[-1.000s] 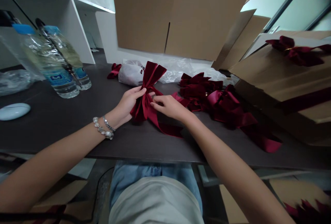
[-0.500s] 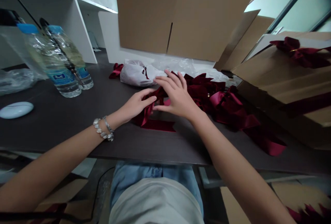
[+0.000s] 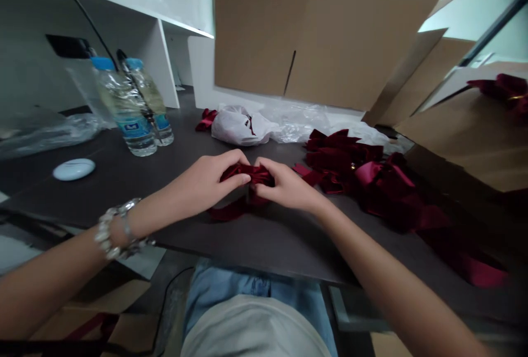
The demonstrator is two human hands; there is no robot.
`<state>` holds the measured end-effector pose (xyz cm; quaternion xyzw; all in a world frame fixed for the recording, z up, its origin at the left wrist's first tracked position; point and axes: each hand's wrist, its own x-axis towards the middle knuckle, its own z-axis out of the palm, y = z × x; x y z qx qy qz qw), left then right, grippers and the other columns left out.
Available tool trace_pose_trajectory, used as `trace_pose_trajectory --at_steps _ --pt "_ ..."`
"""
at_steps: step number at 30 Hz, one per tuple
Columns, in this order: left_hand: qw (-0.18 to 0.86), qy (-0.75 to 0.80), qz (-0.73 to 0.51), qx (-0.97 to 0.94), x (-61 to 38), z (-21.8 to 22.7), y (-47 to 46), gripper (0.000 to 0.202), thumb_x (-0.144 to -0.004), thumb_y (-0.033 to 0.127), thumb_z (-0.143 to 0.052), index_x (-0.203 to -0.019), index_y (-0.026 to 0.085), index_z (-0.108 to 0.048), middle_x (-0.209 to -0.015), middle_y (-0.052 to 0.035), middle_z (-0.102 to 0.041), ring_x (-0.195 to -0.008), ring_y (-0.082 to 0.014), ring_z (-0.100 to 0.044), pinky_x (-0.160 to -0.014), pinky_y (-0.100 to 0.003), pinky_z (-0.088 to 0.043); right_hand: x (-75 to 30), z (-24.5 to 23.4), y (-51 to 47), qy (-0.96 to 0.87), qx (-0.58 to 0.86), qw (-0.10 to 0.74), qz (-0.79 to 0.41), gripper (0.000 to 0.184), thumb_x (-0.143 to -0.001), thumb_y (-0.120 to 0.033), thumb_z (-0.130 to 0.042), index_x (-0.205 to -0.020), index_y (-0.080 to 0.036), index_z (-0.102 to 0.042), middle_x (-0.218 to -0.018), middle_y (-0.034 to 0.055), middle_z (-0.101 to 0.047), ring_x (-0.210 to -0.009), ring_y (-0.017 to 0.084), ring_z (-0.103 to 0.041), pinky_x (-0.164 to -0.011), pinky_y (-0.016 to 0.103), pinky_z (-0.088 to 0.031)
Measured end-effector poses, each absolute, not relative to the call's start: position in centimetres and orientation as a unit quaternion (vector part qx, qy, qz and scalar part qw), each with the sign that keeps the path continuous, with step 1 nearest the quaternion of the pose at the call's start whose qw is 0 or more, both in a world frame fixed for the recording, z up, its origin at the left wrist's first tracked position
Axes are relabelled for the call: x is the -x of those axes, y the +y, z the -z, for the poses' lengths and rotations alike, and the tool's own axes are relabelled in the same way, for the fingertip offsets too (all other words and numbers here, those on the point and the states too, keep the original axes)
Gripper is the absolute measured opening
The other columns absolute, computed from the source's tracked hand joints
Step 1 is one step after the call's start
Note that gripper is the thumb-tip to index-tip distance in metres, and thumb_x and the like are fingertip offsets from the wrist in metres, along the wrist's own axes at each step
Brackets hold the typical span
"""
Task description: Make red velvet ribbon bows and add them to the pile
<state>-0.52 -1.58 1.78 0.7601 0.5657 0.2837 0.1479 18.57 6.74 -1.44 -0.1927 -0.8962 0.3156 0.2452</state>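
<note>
A dark red ribbon bow (image 3: 260, 176) is gathered between my two hands, just above the dark table. My left hand (image 3: 218, 178), with bracelets at its wrist, pinches the bow's left side between thumb and fingers. Its right side is gripped by my right hand (image 3: 282, 184), thumb below and fingers curled over the top. A ribbon tail (image 3: 229, 211) hangs beneath onto the tabletop. Parts of the bow are hidden by my fingers. To the right of my right hand lies a heap of dark red ribbon bows (image 3: 342, 161), with loose ends trailing right.
Behind my hands sits a white plastic bag (image 3: 239, 126) beside clear plastic wrap (image 3: 295, 120). Two water bottles (image 3: 138, 131) and a white mouse (image 3: 74, 169) are at the left. A cardboard panel (image 3: 330, 32) stands behind; a cardboard box (image 3: 462, 131) stands at the right.
My right hand has gone from spread fingers to a grip on the bow. Both hands have come together, holding the bow stretched between them. The view has shifted left.
</note>
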Motion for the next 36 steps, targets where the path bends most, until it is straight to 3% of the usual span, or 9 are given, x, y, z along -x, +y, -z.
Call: trace_pose_trajectory --at_steps 7,13,16,19,22,25,29,32,36 --pt "0.195 0.643 -0.251 -0.697 4.7 -3.8 -6.5 0.023 -0.082 0.043 -0.06 -0.093 0.025 -0.07 -0.082 0.0039 -0.07 -0.074 -0.0127 -0.059 -0.064 -0.021 -0.036 -13.4 -0.4 4.7 -0.881 0.111 0.114 -0.444 0.034 -0.084 -0.047 -0.064 -0.085 -0.015 -0.055 -0.074 -0.0013 -0.05 -0.065 0.009 -0.045 -0.058 0.021 -0.035" --pt "0.321 0.649 -0.251 -0.643 8.4 -3.4 -8.3 0.029 -0.084 0.044 -0.056 -0.096 0.021 -0.069 -0.087 0.0004 -0.07 -0.072 -0.0108 -0.057 -0.059 -0.019 -0.038 -8.9 0.0 5.0 -0.826 0.065 -0.011 -0.559 0.04 -0.09 -0.054 -0.055 -0.09 -0.014 -0.056 -0.064 -0.0043 -0.045 -0.05 0.005 -0.036 -0.045 0.018 -0.028" --pt "0.387 0.654 -0.258 -0.596 10.2 -1.5 -8.2 0.038 -0.085 0.05 -0.053 -0.091 0.016 -0.069 -0.077 -0.0018 -0.068 -0.054 -0.0073 -0.044 -0.048 -0.019 -0.03 -6.8 1.1 6.0 -0.798 0.061 -0.063 -0.597 0.042 -0.092 -0.057 -0.05 -0.09 -0.015 -0.054 -0.063 -0.0053 -0.04 -0.049 0.004 -0.031 -0.044 0.018 -0.025" --pt "0.439 0.645 -0.303 -0.546 11.7 1.0 -7.0 0.041 -0.083 0.051 -0.055 -0.085 0.012 -0.068 -0.062 0.0006 -0.059 -0.047 -0.0055 -0.037 -0.045 -0.019 -0.025 -5.0 1.7 8.5 -0.81 0.069 -0.152 -0.562 0.045 -0.09 -0.061 -0.05 -0.089 -0.016 -0.053 -0.067 -0.0041 -0.043 -0.05 0.005 -0.034 -0.044 0.019 -0.027" --pt "0.47 0.645 -0.36 -0.484 13.1 3.1 -4.9 0.038 -0.08 0.047 -0.06 -0.081 0.01 -0.069 -0.054 0.0038 -0.048 -0.048 -0.0055 -0.036 -0.046 -0.018 -0.023 -3.2 0.8 12.2 -0.894 0.115 -0.207 -0.379 0.047 -0.086 -0.063 -0.054 -0.09 -0.016 -0.059 -0.075 0.0016 -0.056 -0.059 0.01 -0.048 -0.053 0.023 -0.037" --pt "0.446 0.654 -0.423 -0.441 14.4 4.2 -2.1 0.03 -0.084 0.036 -0.057 -0.085 0.008 -0.071 -0.051 0.0046 -0.045 -0.047 -0.0055 -0.036 -0.047 -0.019 -0.024 -0.4 -1.8 15.3 -0.969 0.182 -0.14 -0.09 0.03 -0.086 -0.043 -0.06 -0.091 -0.014 -0.064 -0.084 0.009 -0.064 -0.073 0.021 -0.059 -0.067 0.032 -0.043" --pt "0.404 0.671 -0.466 -0.412 16.0 4.7 1.6 0.025 -0.087 0.023 -0.053 -0.082 0.007 -0.071 -0.048 0.0027 -0.049 -0.045 -0.0062 -0.039 -0.048 -0.02 -0.026 5.6 -6.6 16.3 -0.957 0.148 0.237 0.084 0.029 -0.086 -0.019 -0.054 -0.114 -0.015 -0.058 -0.12 0.0148 -0.059 -0.109 0.027 -0.055 -0.089 0.038 -0.044" --pt "0.403 0.666 -0.501 -0.379 16.7 4.7 3.2 0.021 -0.086 0.016 -0.053 -0.075 0.007 -0.069 -0.053 -0.0008 -0.058 -0.045 -0.0061 -0.041 -0.048 -0.021 -0.029 10.6 -9.8 15.5 -0.915 0.099 0.384 0.068 0.027 -0.094 -0.026 -0.044 -0.119 -0.022 -0.052 -0.127 0.0087 -0.056 -0.116 0.023 -0.051 -0.096 0.037 -0.042" --pt "0.446 0.621 -0.568 -0.306 17.1 4.6 3.7 0.016 -0.083 0.01 -0.057 -0.068 0.009 -0.062 -0.071 -0.0066 -0.071 -0.044 -0.0039 -0.042 -0.046 -0.02 -0.032 15.4 -11.0 15.1 -0.932 0.157 0.327 0.017 0.036 -0.095 -0.055 -0.04 -0.112 -0.027 -0.055 -0.125 0.0082 -0.054 -0.12 0.029 -0.044 -0.097 0.044 -0.039"
